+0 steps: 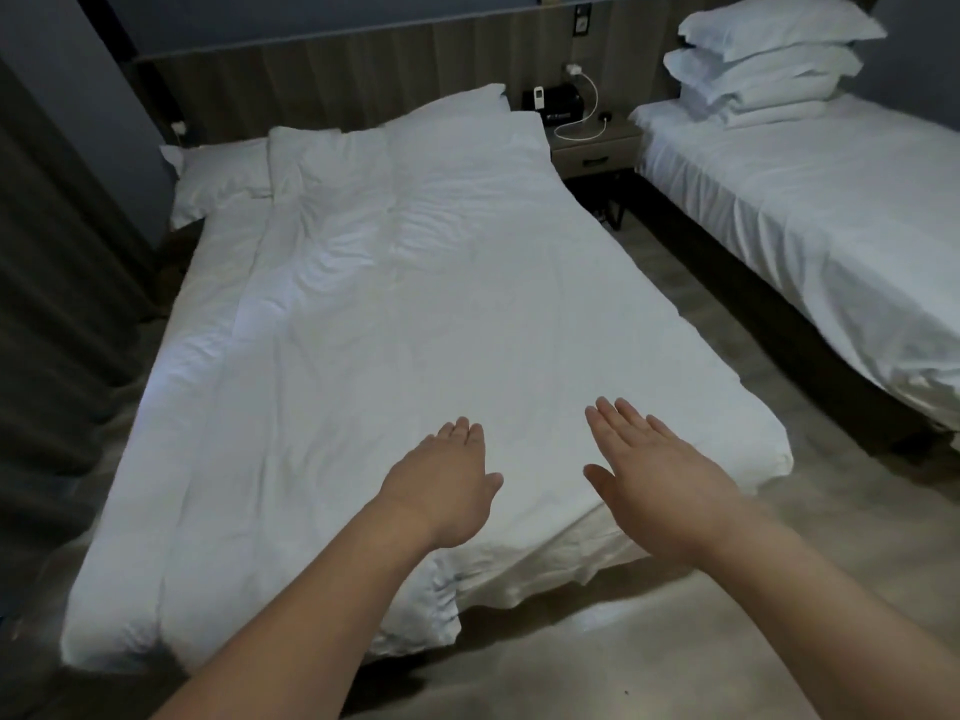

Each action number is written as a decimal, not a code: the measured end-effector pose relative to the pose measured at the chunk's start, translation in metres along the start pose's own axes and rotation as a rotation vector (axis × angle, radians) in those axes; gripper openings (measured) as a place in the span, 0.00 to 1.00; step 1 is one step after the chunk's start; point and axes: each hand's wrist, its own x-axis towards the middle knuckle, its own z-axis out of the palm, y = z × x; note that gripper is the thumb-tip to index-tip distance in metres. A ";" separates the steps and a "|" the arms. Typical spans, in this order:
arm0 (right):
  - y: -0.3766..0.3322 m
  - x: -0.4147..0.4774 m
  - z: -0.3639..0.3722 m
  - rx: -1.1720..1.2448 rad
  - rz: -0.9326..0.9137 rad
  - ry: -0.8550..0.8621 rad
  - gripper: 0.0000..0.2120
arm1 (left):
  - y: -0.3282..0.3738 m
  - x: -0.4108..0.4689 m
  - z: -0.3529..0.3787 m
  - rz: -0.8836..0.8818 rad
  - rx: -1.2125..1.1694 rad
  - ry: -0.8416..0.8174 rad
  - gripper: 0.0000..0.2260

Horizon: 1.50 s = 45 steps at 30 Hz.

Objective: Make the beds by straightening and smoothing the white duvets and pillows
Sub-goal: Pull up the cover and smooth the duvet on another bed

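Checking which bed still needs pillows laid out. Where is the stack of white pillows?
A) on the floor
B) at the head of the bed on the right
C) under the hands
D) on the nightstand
B: the stack of pillows lies piled at the head end of the right bed.

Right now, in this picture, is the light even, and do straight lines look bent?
Head view: dim, with a bluish cast; the duvet is brightest mid-bed, the curtain nearly black; wide-angle distortion bows the edge of the second bed; a pale glare patch lies on the floor.
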 end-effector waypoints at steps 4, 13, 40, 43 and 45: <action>0.096 -0.010 -0.002 -0.003 0.003 -0.003 0.30 | 0.080 0.037 0.014 -0.013 -0.010 -0.003 0.30; 0.299 -0.030 -0.014 -0.013 0.000 -0.061 0.30 | 0.254 0.105 0.021 -0.010 -0.051 -0.014 0.31; 0.579 0.271 -0.041 -0.227 -0.330 -0.300 0.30 | 0.364 0.435 0.006 -0.312 -0.264 -0.065 0.31; 0.590 0.314 -0.033 -0.284 -0.470 -0.363 0.30 | 0.371 0.450 0.018 -0.429 -0.296 -0.099 0.31; 0.598 0.347 -0.025 -0.332 -0.582 -0.392 0.30 | 0.378 0.462 0.028 -0.528 -0.310 -0.090 0.30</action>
